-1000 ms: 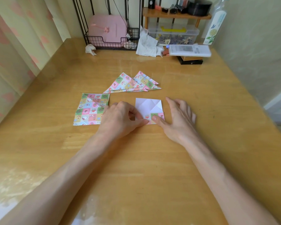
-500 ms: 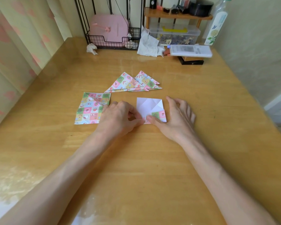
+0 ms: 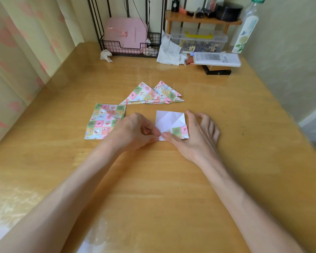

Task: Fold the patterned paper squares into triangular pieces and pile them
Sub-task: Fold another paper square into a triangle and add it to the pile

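The left hand (image 3: 133, 131) pinched the paper square (image 3: 169, 121) at its near corner; the right hand (image 3: 196, 136), spread loosely, pressed the patterned flap. Aligning edges before creasing looked wise.

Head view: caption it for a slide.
Left hand and right hand fold a paper square's corner; triangles lie behind, unfolded squares at left.

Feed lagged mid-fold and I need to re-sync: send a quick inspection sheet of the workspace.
Surface: wooden table, glossy.
Job's things: white-side-up sheet, near right corner folded up; stack of unfolded squares to its left; pile of folded triangles behind.
Clutter: wire rack, pink box, crumpled tissue, clear box, bottle along the far edge.
Hands: left hand pinches the sheet's near edge; right hand presses that corner with its thumb.
Cables: thin cords behind the rack.
Surroundings: curtain left, wall right.
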A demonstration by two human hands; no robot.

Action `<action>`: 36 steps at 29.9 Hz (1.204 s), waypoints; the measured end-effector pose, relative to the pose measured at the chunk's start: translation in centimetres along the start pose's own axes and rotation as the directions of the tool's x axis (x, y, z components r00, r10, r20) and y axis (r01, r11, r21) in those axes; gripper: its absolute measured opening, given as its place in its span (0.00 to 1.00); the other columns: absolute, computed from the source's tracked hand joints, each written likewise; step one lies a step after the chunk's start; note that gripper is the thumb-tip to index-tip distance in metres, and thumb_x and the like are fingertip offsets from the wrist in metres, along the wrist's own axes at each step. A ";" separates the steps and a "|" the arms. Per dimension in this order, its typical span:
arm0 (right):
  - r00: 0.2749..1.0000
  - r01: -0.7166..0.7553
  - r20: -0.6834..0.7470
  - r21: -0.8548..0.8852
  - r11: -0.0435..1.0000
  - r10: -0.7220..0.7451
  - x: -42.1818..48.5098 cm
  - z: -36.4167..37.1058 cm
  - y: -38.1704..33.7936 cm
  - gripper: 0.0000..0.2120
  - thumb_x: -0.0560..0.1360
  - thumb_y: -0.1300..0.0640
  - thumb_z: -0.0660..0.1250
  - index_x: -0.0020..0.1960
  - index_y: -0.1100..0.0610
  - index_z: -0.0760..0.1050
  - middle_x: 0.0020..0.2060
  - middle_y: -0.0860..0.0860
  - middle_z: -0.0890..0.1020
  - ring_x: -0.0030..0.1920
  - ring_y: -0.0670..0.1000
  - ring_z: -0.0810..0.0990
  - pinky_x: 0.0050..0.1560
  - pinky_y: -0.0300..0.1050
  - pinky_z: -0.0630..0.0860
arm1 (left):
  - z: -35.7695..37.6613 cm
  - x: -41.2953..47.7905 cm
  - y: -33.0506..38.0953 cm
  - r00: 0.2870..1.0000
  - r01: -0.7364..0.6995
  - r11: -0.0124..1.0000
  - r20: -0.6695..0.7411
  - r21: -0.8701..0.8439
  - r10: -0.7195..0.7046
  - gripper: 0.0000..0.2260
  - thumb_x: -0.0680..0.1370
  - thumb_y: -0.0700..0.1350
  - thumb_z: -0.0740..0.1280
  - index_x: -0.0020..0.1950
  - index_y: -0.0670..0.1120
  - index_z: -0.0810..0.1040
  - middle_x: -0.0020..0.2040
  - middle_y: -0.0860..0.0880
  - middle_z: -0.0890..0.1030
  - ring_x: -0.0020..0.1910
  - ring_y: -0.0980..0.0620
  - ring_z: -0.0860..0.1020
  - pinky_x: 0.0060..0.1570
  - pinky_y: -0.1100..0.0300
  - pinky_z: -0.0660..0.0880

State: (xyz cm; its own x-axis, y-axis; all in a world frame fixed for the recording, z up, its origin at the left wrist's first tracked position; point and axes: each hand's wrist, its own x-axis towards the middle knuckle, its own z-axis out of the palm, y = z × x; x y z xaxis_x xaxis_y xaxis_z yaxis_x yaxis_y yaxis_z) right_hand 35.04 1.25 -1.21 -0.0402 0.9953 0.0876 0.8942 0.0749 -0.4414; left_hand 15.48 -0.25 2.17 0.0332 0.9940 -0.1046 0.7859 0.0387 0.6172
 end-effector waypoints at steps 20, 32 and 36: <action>1.000 -0.008 -0.005 -0.024 1.000 0.007 0.1 0.0 -0.1 0.53 0.64 0.21 0.67 0.80 0.47 0.56 0.72 0.52 0.61 0.77 0.55 0.54 0.78 0.55 0.49 | 0.3 0.3 -0.3 1.000 0.004 1.000 -0.002 -0.018 -0.004 0.05 0.72 0.54 0.77 0.40 0.54 0.86 0.32 0.57 0.78 0.35 0.59 0.75 0.36 0.65 0.67; 0.999 0.038 0.026 -0.025 0.999 -0.038 0.2 -0.4 0.5 0.45 0.71 0.26 0.65 0.80 0.46 0.57 0.74 0.49 0.60 0.78 0.52 0.54 0.77 0.52 0.48 | 1.5 0.7 0.0 0.996 0.048 0.996 -0.073 0.080 -0.042 0.16 0.68 0.67 0.75 0.41 0.56 0.82 0.38 0.60 0.78 0.51 0.50 0.77 0.48 0.56 0.70; 0.997 0.032 0.063 0.018 0.999 -0.033 0.4 -0.9 1.1 0.46 0.69 0.25 0.65 0.80 0.45 0.58 0.75 0.47 0.60 0.78 0.50 0.53 0.77 0.51 0.48 | 2.2 0.7 -0.4 0.986 0.024 0.992 -0.166 0.120 -0.004 0.16 0.67 0.68 0.75 0.39 0.57 0.80 0.38 0.61 0.77 0.51 0.50 0.78 0.51 0.55 0.71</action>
State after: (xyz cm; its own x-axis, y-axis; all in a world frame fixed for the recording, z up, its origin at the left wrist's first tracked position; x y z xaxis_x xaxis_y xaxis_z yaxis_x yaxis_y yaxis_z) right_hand 36.42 1.66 -0.82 -0.0976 0.9942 0.0454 0.8842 0.1075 -0.4545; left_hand 16.57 0.22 0.14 -0.0734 0.9970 0.0241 0.8548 0.0504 0.5165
